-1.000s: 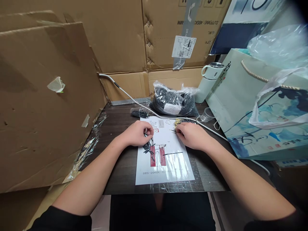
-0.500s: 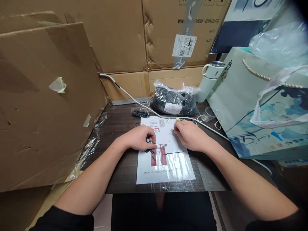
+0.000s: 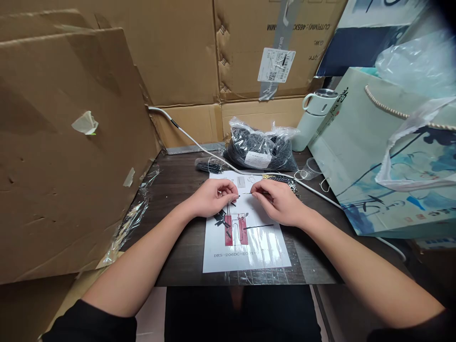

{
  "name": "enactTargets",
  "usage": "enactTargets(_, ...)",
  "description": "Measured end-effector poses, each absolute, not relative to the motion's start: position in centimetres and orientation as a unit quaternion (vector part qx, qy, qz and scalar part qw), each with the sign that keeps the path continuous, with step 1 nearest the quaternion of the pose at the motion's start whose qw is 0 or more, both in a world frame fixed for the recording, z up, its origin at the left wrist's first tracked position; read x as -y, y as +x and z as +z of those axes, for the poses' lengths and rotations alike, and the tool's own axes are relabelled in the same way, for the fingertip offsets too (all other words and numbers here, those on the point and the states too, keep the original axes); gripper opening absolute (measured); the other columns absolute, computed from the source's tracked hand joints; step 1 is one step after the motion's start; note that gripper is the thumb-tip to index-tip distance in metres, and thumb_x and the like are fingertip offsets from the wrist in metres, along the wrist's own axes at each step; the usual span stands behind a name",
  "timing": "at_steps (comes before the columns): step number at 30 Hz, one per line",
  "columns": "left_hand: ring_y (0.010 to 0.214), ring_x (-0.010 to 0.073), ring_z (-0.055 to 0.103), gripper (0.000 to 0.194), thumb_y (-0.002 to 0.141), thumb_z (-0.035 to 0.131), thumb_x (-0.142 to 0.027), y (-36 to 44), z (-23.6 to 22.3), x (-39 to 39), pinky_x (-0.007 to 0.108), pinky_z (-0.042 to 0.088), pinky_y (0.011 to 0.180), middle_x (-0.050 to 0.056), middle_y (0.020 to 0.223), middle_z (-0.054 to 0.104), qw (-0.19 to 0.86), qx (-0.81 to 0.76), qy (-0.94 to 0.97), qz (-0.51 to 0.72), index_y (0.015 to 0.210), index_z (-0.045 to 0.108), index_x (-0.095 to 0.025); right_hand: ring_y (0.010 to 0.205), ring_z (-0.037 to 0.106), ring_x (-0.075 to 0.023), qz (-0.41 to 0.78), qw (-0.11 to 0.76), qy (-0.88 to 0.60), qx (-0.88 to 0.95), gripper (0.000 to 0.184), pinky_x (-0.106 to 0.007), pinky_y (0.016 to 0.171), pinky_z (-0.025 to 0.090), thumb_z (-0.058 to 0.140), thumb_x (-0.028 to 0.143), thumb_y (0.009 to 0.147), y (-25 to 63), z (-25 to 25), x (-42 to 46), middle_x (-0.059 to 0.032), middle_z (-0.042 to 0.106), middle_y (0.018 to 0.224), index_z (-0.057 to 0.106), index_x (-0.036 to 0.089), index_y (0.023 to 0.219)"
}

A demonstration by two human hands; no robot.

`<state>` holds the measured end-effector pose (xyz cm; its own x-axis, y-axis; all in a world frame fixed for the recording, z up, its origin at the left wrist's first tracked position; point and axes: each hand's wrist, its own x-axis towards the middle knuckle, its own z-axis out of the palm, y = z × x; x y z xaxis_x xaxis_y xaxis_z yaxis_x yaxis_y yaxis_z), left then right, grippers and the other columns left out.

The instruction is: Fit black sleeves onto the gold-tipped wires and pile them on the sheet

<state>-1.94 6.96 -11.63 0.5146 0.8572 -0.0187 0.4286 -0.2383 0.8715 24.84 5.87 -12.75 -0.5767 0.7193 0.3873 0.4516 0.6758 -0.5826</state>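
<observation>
My left hand (image 3: 213, 197) is closed in a pinch on a short black tube piece, its tip pointing right. My right hand (image 3: 276, 199) is pinched on a thin black wire, held end to end with that tube over a white printed sheet (image 3: 245, 242). Several loose short black tubes (image 3: 221, 219) lie on the sheet under my left hand, beside two red bars of a drawing. One long thin wire (image 3: 258, 226) lies on the sheet below my right hand. Gold-tipped wires (image 3: 281, 179) lie beyond my right hand.
A plastic bag of black parts (image 3: 260, 152) and a smaller bundle (image 3: 208, 166) sit at the back of the dark table (image 3: 178, 180). A white cable (image 3: 199, 145) crosses it. Cardboard walls stand left and behind. A white mug (image 3: 315, 118) and a large paper bag (image 3: 388, 156) crowd the right.
My left hand lifted from the pile of tubes with one pinched. My right hand moved left from the gold-tipped wires, and the two hands came together above the sheet.
</observation>
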Motion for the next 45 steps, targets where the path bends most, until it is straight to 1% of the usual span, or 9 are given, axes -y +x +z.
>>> enactTargets(3,0.07,0.0105,0.062,0.018,0.097,0.071,-0.031,-1.8,-12.0,-7.0,0.021,0.047,0.064,0.004,0.08,0.074,0.472,-0.418,0.731,0.262,0.095,0.074,-0.014,0.077,0.056,-0.0174,0.207,0.329,-0.317,0.865,0.011,-0.032,0.073,0.043,0.053,0.018,0.107,24.9,-12.7,-5.9,-0.0055,0.069,0.093,0.064,0.019,0.102)
enactTargets(6,0.07,0.0098,0.062,0.018,0.097,0.071,-0.031,-1.6,-12.0,-6.9,0.021,0.047,0.064,0.004,0.08,0.074,0.473,-0.417,0.728,0.27,0.095,0.074,-0.013,0.076,0.056,-0.0171,0.202,0.342,-0.3,0.868,0.01,-0.032,0.071,0.043,0.055,0.017,0.105,24.9,-12.8,-5.9,-0.0048,0.068,0.091,0.064,0.019,0.102)
enactTargets(18,0.068,0.0091,0.06,0.015,0.095,0.073,-0.028,-1.4,-11.9,-6.8,0.02,0.047,0.063,0.004,0.078,0.073,0.466,-0.416,0.73,0.276,0.094,0.075,-0.013,0.076,0.057,-0.0169,0.193,0.336,-0.294,0.874,0.01,-0.031,0.07,0.044,0.055,0.016,0.104,24.9,-13.0,-5.9,-0.0048,0.068,0.09,0.064,0.018,0.102)
enactTargets(25,0.068,0.0089,0.058,0.018,0.094,0.075,-0.032,-1.2,-12.0,-6.6,0.02,0.047,0.064,0.004,0.077,0.072,0.466,-0.424,0.728,0.271,0.093,0.076,-0.013,0.081,0.06,-0.0187,0.169,0.338,-0.276,0.884,0.011,-0.033,0.073,0.046,0.053,0.015,0.105,24.9,-13.0,-5.8,-0.0061,0.067,0.092,0.063,0.019,0.106)
enactTargets(35,0.07,0.01,0.059,0.023,0.092,0.077,-0.035,-1.0,-12.0,-6.4,0.021,0.048,0.065,0.005,0.079,0.072,0.466,-0.432,0.721,0.278,0.093,0.078,-0.013,0.082,0.06,-0.0187,0.161,0.328,-0.278,0.888,0.011,-0.033,0.074,0.046,0.053,0.016,0.105,25.0,-12.8,-5.9,-0.0062,0.067,0.093,0.063,0.018,0.105)
enactTargets(40,0.068,0.0098,0.057,0.022,0.091,0.078,-0.035,-0.7,-11.9,-6.2,0.021,0.048,0.064,0.004,0.078,0.071,0.47,-0.433,0.715,0.284,0.091,0.079,-0.013,0.079,0.06,-0.0181,0.161,0.335,-0.279,0.886,0.009,-0.032,0.072,0.046,0.055,0.016,0.105,24.8,-12.8,-5.7,-0.0057,0.067,0.091,0.064,0.018,0.104)
enactTargets(45,0.069,0.0104,0.059,0.023,0.09,0.077,-0.035,-0.3,-11.9,-5.9,0.022,0.049,0.066,0.006,0.079,0.073,0.464,-0.439,0.713,0.288,0.093,0.08,-0.012,0.078,0.059,-0.0177,0.171,0.336,-0.28,0.883,0.01,-0.031,0.07,0.045,0.055,0.016,0.105,24.6,-12.9,-5.6,-0.0055,0.068,0.09,0.065,0.018,0.103)
